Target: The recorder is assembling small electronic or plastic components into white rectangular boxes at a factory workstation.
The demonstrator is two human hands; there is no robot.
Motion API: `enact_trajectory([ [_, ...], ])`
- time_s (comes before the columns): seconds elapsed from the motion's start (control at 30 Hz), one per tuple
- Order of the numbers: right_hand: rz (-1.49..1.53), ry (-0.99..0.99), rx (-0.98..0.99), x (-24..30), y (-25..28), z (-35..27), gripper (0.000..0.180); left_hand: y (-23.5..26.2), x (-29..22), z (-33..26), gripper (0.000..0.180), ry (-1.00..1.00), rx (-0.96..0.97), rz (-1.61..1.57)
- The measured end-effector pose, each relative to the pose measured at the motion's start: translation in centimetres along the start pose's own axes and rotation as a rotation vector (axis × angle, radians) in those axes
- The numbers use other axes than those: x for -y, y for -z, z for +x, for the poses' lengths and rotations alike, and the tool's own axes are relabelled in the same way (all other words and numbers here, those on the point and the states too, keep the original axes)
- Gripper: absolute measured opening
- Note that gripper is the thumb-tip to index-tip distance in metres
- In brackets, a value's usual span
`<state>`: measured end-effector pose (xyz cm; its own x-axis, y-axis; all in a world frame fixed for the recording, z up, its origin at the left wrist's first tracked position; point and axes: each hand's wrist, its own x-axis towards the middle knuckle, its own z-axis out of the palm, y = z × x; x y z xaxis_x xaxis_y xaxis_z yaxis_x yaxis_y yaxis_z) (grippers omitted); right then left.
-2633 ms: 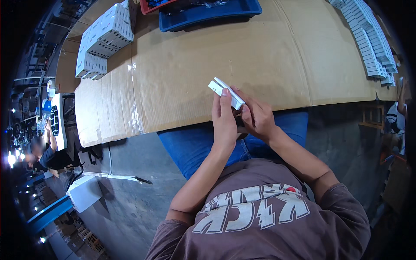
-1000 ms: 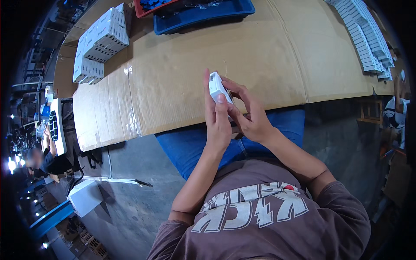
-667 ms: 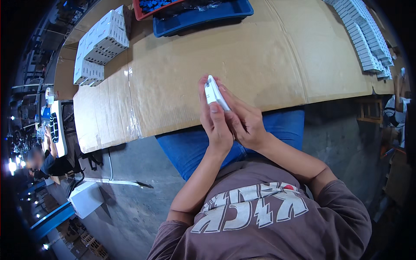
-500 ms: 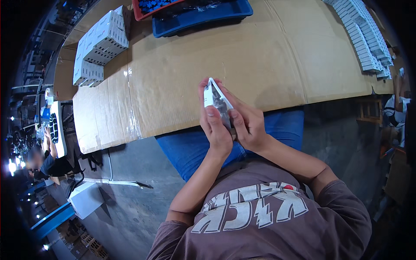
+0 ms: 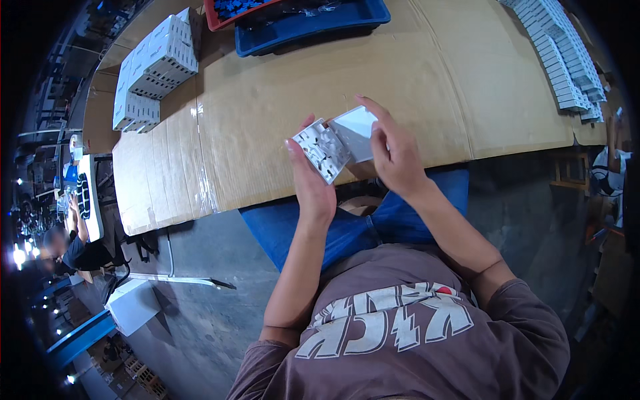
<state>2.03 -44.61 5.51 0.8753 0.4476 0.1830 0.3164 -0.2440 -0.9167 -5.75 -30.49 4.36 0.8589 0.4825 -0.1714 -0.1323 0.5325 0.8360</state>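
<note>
My left hand (image 5: 312,190) is closed round the edges of a white square plastic housing (image 5: 321,152), whose moulded inner side with small dark gaps faces up. In my right hand (image 5: 402,157) is a flat, smooth white plastic cover (image 5: 357,132), held by its right edge between thumb and fingers. The two pieces lie nearly edge to edge, tilted apart; I cannot tell whether they are joined where they meet. Both hands are over the near edge of a cardboard-covered table (image 5: 280,93), above my lap.
Stacked white boxes (image 5: 160,57) stand at the far left, and rows of white pieces (image 5: 557,57) at the far right. A blue tray (image 5: 313,32) and a red bin (image 5: 217,19) holding blue pieces sit at the back. Another person (image 5: 77,250) works at the far left.
The two white pieces, pressed together in a narrow wedge before, are now spread apart. My right hand has swung right with the cover, and the left has tipped the housing's inner side up.
</note>
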Motion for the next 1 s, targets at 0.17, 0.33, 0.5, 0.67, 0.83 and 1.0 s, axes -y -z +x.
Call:
enact_trajectory([
  [0.17, -0.086, -0.123, -0.047, -2.2, 1.3, 2.8, 0.035, 3.1, -0.6, 2.7, 0.062, -0.084, -0.016, 0.053],
  [0.33, -0.526, 0.16, -0.05, -5.2, 1.2, 3.1, 0.054, 6.0, -1.8, 4.5, 0.05, -0.212, -0.006, 0.402],
  [0.5, -0.779, 0.01, 0.011, -5.5, 0.6, 1.1, 0.043, 8.1, -3.6, 3.6, 0.041, -0.42, -0.003, 1.047],
  [0.67, -0.748, 0.171, 0.181, -5.8, 2.8, 1.8, 0.033, 8.8, -3.7, 2.9, 0.029, -0.512, 0.138, 1.316],
  [0.83, -0.739, 0.142, 0.278, -4.8, 2.9, 2.5, 0.032, 7.5, -3.1, 2.5, 0.03, -0.472, 0.265, 1.463],
  [1.0, -0.615, 0.065, 0.318, -4.4, 2.7, 3.6, 0.043, 6.8, -2.3, 3.3, 0.036, -0.507, 0.248, 1.402],
])
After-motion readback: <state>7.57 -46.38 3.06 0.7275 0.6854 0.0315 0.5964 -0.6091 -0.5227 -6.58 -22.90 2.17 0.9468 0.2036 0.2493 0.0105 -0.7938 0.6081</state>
